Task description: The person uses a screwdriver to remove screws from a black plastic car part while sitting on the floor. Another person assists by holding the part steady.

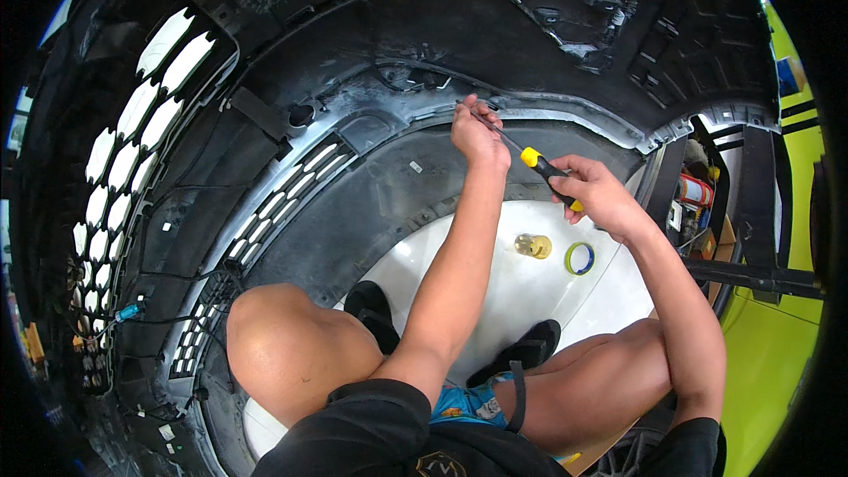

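A screwdriver (pixel 546 170) with a black and yellow handle slants up and left from my right hand (pixel 590 193), whose fingers are wrapped round the handle's end. My left hand (pixel 480 134) is closed about the thin metal shaft near its tip, against the inner edge of a large black car bumper cover (pixel 406 22). The exact spot under the tip is hidden by my left fingers, so any small fastener there cannot be made out. The bumper curves around me, its inside facing me.
A yellowish roll of tape (pixel 522 246) and a green-and-blue ring-shaped roll (pixel 568 258) lie on the white floor (pixel 415 252). Honeycomb grille openings (pixel 124 159) and wiring run along the left. At right stand a black frame (pixel 761 203), a red-labelled can (pixel 696 191) and a lime-green body panel (pixel 768 344).
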A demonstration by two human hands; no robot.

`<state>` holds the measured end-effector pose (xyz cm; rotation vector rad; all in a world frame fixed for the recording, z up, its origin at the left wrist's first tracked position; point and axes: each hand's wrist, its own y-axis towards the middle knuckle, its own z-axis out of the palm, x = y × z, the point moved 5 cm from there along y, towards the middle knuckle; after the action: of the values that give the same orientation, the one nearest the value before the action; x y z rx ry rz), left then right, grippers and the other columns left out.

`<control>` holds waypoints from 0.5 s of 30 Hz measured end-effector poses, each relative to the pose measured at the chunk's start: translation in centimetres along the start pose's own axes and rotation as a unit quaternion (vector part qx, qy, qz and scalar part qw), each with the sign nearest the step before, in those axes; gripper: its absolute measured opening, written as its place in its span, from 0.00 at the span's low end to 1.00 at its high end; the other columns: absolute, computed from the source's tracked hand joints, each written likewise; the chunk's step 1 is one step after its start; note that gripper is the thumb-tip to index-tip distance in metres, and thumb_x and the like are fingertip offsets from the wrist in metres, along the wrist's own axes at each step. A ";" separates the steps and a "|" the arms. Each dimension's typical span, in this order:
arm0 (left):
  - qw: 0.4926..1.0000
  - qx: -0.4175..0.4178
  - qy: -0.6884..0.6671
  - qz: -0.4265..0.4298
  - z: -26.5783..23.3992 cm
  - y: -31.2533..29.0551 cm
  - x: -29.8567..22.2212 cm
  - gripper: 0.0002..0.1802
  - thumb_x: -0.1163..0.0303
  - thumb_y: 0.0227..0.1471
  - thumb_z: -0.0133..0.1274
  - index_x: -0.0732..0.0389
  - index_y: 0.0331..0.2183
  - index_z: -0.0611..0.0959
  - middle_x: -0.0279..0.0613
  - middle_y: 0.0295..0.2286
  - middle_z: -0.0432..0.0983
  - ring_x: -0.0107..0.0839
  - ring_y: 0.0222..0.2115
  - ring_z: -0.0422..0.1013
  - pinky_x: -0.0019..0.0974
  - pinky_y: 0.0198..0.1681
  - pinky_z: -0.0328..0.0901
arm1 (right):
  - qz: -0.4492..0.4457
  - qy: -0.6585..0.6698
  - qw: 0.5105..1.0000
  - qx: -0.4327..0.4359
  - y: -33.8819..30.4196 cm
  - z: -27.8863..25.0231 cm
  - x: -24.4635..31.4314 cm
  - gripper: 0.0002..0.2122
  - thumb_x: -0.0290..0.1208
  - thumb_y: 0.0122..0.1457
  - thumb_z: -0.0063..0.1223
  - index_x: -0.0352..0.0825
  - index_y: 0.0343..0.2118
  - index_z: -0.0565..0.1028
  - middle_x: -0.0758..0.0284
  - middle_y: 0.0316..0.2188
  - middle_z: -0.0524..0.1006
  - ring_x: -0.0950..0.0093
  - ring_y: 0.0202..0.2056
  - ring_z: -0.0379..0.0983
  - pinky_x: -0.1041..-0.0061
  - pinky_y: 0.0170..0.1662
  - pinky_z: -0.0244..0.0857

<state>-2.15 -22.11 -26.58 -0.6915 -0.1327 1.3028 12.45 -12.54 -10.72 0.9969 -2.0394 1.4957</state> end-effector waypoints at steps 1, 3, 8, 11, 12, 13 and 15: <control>1.000 -0.007 0.004 -0.003 -0.2 0.0 0.1 0.11 0.65 0.65 0.42 0.55 0.32 0.76 0.31 0.23 0.68 0.25 0.22 0.63 0.32 0.25 0.56 | -0.001 -0.001 1.000 0.006 -0.2 0.1 0.2 0.17 0.34 0.65 0.51 0.31 0.53 0.72 0.69 0.31 0.75 0.83 0.24 0.69 0.81 0.30 0.66; 1.000 -0.022 0.011 -0.007 -0.6 -0.1 0.1 0.14 0.63 0.67 0.39 0.55 0.33 0.77 0.31 0.23 0.68 0.25 0.22 0.63 0.32 0.26 0.56 | -0.014 0.001 1.000 0.007 -0.1 0.2 0.0 0.19 0.36 0.64 0.53 0.30 0.53 0.73 0.68 0.31 0.76 0.82 0.25 0.71 0.80 0.30 0.67; 1.000 -0.014 0.013 -0.012 -0.7 -0.3 -0.1 0.16 0.62 0.68 0.36 0.56 0.34 0.77 0.31 0.24 0.68 0.25 0.23 0.63 0.32 0.28 0.57 | -0.016 -0.012 1.000 0.016 -0.5 0.5 0.5 0.18 0.33 0.65 0.52 0.30 0.54 0.72 0.70 0.30 0.75 0.83 0.25 0.69 0.82 0.30 0.66; 0.999 -0.019 0.010 -0.024 -0.8 -0.2 -0.1 0.15 0.62 0.68 0.37 0.56 0.35 0.76 0.31 0.25 0.68 0.26 0.23 0.63 0.32 0.27 0.57 | -0.022 -0.012 0.999 0.020 -0.6 0.6 0.5 0.18 0.33 0.65 0.51 0.29 0.54 0.72 0.70 0.30 0.75 0.83 0.25 0.69 0.81 0.30 0.66; 0.999 -0.021 0.009 -0.030 -0.8 -0.2 -0.1 0.14 0.62 0.68 0.37 0.56 0.36 0.76 0.31 0.25 0.68 0.26 0.23 0.63 0.32 0.27 0.57 | -0.023 -0.012 0.999 0.022 -0.6 0.5 0.5 0.18 0.33 0.65 0.51 0.29 0.54 0.72 0.70 0.30 0.75 0.84 0.24 0.69 0.81 0.30 0.66; 0.999 -0.019 0.010 -0.031 -0.9 -0.1 0.0 0.14 0.62 0.68 0.37 0.56 0.36 0.76 0.31 0.25 0.68 0.26 0.23 0.63 0.32 0.27 0.57 | -0.025 -0.013 0.999 0.025 -0.6 0.6 0.5 0.18 0.33 0.65 0.51 0.29 0.54 0.72 0.70 0.30 0.75 0.84 0.24 0.69 0.81 0.30 0.66; 0.999 -0.013 0.011 -0.032 -1.1 0.0 0.0 0.14 0.63 0.68 0.37 0.57 0.37 0.76 0.31 0.25 0.68 0.26 0.24 0.63 0.32 0.27 0.57 | -0.023 -0.023 0.999 0.023 -0.6 0.6 0.7 0.18 0.33 0.65 0.51 0.29 0.54 0.72 0.70 0.29 0.75 0.84 0.24 0.69 0.82 0.30 0.66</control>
<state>-1.65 -22.51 -27.46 -0.7181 -0.1527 1.2330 12.48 -13.40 -10.08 1.0990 -2.0071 1.5153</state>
